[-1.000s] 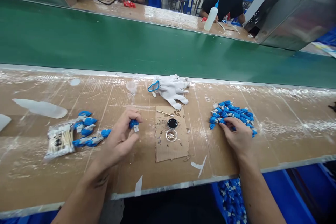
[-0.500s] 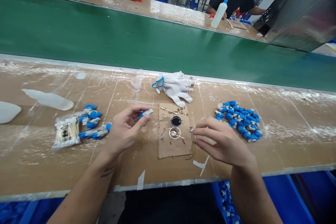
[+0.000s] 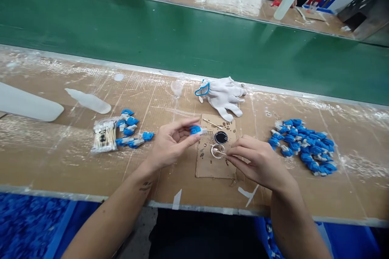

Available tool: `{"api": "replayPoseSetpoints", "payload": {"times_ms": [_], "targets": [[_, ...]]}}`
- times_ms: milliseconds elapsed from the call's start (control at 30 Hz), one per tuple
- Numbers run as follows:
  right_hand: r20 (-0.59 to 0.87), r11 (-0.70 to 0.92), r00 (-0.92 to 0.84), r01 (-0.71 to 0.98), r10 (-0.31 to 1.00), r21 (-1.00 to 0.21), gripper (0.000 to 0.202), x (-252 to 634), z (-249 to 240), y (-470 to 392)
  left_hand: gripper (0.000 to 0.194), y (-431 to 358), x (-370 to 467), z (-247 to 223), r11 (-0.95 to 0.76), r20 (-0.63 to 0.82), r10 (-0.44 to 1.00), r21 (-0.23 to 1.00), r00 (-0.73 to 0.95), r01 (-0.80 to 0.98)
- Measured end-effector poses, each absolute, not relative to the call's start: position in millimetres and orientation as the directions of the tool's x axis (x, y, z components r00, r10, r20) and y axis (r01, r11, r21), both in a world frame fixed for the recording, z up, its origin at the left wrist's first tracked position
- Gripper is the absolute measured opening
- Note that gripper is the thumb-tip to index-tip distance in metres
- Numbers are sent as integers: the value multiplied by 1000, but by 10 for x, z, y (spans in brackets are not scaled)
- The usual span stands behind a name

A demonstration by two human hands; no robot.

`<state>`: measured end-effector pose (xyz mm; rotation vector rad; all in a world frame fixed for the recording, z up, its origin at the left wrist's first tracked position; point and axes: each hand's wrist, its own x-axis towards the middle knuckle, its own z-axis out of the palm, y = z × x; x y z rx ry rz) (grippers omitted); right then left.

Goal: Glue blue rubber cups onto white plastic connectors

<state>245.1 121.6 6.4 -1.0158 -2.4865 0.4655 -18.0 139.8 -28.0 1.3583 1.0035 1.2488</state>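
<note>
My left hand point(image 3: 173, 141) pinches a small blue and white piece point(image 3: 197, 130) above the left edge of a cardboard sheet point(image 3: 209, 168). Between its thumb and fingers, my right hand point(image 3: 258, 160) grips a cotton swab point(image 3: 222, 153), whose far end is in a small clear cup point(image 3: 217, 151). Just behind that cup stands a cup of dark liquid point(image 3: 221, 137). Another swab point(image 3: 212, 123) lies at the sheet's back edge.
White gloves point(image 3: 223, 95) lie behind the cardboard. Blue pieces are heaped at right point(image 3: 304, 143) and fewer at left point(image 3: 129, 129), beside a swab bag point(image 3: 104, 135). A green belt point(image 3: 182, 40) runs across; a person's hand is beyond, near a bottle point(image 3: 288, 2).
The view has shifted left, so things appear farther right. My right hand has closed on the swab at the clear cup. My left hand still holds the blue and white piece.
</note>
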Motion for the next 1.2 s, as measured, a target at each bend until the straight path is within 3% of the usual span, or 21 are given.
{"api": "replayPoseSetpoints", "payload": {"times_ms": [67, 167, 333, 467, 667, 867, 1033, 1133, 1200], "targets": [[310, 688, -619, 588, 721, -425, 16, 2381, 45, 1228, 40, 1380, -165, -285, -112, 120, 987, 991, 108, -75], [378, 705, -595, 588, 709, -396, 14, 2299, 9, 1235, 32, 1363, -154, -286, -95, 106, 989, 990, 107, -102], [381, 696, -585, 560, 716, -450, 15, 2272, -34, 1244, 32, 1344, -132, -282, -100, 110, 987, 992, 119, -80], [400, 682, -552, 594, 732, -427, 12, 2274, -51, 1258, 30, 1323, -125, -277, -102, 106, 986, 994, 128, -37], [388, 646, -518, 569, 762, -509, 10, 2306, -46, 1266, 27, 1317, -147, -266, -243, 228, 963, 965, 147, 100], [373, 666, -557, 555, 743, -498, 12, 2298, -80, 1266, 26, 1357, -138, -279, -277, 275, 958, 961, 81, 15], [370, 653, -540, 579, 756, -489, 11, 2284, -81, 1274, 36, 1361, -134, -297, -352, 345, 936, 922, 70, 159], [384, 659, -541, 535, 748, -529, 10, 2317, -22, 1271, 50, 1328, -109, -311, -349, 339, 936, 926, 92, 144], [436, 643, -476, 507, 764, -575, 11, 2357, 40, 1257, 44, 1302, -90, -317, -348, 338, 937, 924, 88, 160]]}}
